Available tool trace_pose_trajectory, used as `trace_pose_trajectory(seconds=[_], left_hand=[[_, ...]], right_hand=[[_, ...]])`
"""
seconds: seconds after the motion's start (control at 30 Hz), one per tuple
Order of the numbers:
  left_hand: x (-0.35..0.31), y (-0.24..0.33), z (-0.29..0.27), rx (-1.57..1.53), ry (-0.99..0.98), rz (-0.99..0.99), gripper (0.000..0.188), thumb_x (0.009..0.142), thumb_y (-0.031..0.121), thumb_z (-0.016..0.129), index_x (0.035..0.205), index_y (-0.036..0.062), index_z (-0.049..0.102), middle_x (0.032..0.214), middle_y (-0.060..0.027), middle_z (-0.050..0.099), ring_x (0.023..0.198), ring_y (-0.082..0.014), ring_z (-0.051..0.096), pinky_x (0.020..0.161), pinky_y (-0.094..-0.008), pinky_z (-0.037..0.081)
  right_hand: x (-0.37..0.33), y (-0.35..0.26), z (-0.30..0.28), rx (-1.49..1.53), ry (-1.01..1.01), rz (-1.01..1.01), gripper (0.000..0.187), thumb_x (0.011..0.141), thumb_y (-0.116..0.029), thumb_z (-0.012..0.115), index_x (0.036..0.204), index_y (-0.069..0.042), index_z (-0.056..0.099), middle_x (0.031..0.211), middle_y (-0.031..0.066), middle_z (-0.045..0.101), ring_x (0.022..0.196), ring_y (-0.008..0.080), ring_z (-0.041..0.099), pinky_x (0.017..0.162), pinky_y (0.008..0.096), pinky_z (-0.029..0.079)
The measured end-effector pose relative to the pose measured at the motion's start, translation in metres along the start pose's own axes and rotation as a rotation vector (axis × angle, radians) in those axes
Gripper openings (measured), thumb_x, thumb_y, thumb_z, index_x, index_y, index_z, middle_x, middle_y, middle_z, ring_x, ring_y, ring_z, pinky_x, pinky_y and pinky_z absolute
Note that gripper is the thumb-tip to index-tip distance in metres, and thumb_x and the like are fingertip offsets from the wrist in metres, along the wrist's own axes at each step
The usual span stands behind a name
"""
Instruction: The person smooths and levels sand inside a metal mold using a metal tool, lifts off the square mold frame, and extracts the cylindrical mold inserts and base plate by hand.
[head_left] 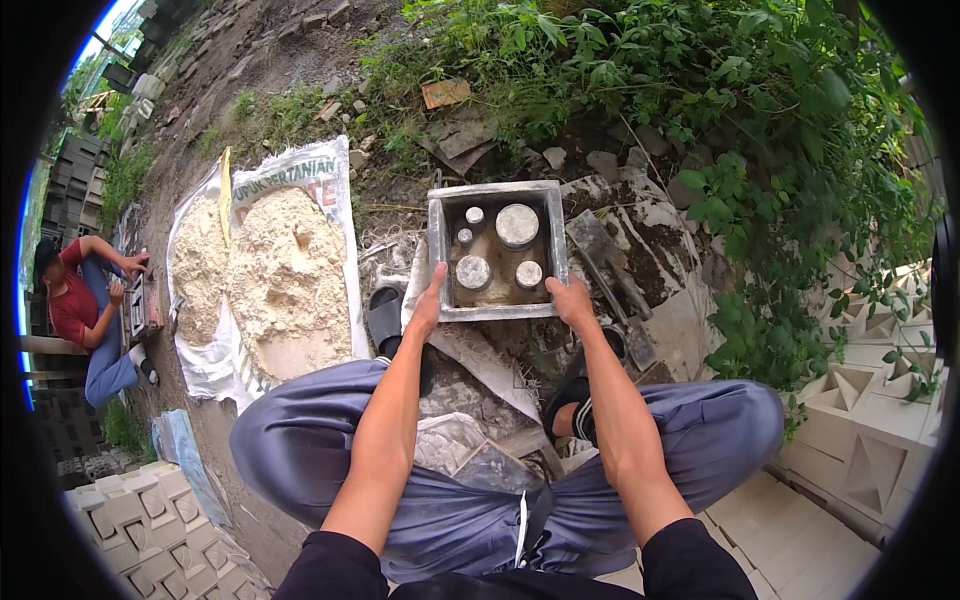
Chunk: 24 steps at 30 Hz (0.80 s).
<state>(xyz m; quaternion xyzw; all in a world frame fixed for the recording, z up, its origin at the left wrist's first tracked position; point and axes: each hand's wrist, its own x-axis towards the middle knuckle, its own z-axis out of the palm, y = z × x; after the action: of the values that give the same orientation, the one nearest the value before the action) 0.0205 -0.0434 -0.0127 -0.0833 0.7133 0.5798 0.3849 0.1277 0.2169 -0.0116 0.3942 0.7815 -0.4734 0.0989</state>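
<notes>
A square grey metal mould (497,313) with raised walls sits in front of my knees. Several round grey discs of differing sizes stand inside it; the largest disc (516,226) is at the back right. My left hand (430,303) grips the near end of its left wall, thumb on the rim. On the opposite wall, my right hand (571,301) holds the near right corner the same way. The fingers beneath both hands are partly hidden. Whether the mould rests on the ground or is slightly raised, I cannot tell.
Pale sandy powder (290,275) is heaped on white sacks to the left. Flat metal pieces (610,270) lie right of the mould. Patterned cast blocks (865,450) are stacked at the right, more blocks (150,525) lower left. Another person (85,300) sits far left. Plants (640,80) grow behind.
</notes>
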Motion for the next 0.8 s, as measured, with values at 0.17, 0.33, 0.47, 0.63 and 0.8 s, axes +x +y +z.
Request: trace_pose_trajectory(seconds=[0.17,0.33,0.47,0.63,0.8], left_hand=[[0.001,-0.010,-0.004,-0.056,0.041,0.074,0.097,0.083,0.071,0.042,0.146,0.0012,0.016,0.152,-0.0147,0.016,0.140,-0.0238,0.012,0.112,-0.0340,0.008],[-0.010,-0.019,0.008,-0.061,0.082,0.078,0.096,0.084,0.070,0.042,0.142,-0.0038,0.025,0.148,-0.0176,0.026,0.138,-0.0251,0.022,0.111,-0.0319,0.014],[-0.005,-0.038,0.002,0.010,0.111,0.070,0.094,0.084,0.070,0.040,0.141,-0.0040,0.028,0.147,-0.0173,0.028,0.137,-0.0252,0.024,0.111,-0.0318,0.015],[-0.005,-0.035,-0.001,0.046,0.171,0.114,0.090,0.085,0.069,0.038,0.138,-0.0033,0.037,0.145,-0.0184,0.033,0.135,-0.0277,0.031,0.110,-0.0324,0.019],[-0.027,0.000,0.025,0.452,0.576,0.184,0.070,0.086,0.056,0.049,0.127,-0.0010,0.048,0.125,-0.0215,0.049,0.118,-0.0367,0.045,0.101,-0.0406,0.031]], right_hand=[[0.004,-0.002,0.002,0.019,-0.082,-0.025,0.068,0.074,-0.037,0.056,0.134,-0.007,0.045,0.121,0.0251,0.056,0.114,0.0388,0.052,0.098,0.0404,0.039],[0.005,-0.005,-0.010,-0.003,-0.131,-0.067,0.066,0.074,-0.037,0.057,0.132,-0.007,0.047,0.116,0.0238,0.059,0.110,0.0375,0.055,0.095,0.0397,0.041],[0.009,-0.005,-0.009,0.017,-0.124,-0.107,0.054,0.073,-0.032,0.056,0.118,-0.001,0.056,0.100,0.0199,0.065,0.096,0.0310,0.061,0.084,0.0383,0.044],[0.016,0.009,0.006,0.012,-0.044,-0.090,0.064,0.072,-0.033,0.057,0.126,0.001,0.048,0.113,0.0222,0.059,0.107,0.0321,0.056,0.093,0.0368,0.040],[0.016,0.018,-0.003,0.026,-0.080,-0.084,0.085,0.073,-0.041,0.061,0.142,-0.004,0.028,0.127,0.0268,0.050,0.120,0.0390,0.048,0.101,0.0401,0.036]])
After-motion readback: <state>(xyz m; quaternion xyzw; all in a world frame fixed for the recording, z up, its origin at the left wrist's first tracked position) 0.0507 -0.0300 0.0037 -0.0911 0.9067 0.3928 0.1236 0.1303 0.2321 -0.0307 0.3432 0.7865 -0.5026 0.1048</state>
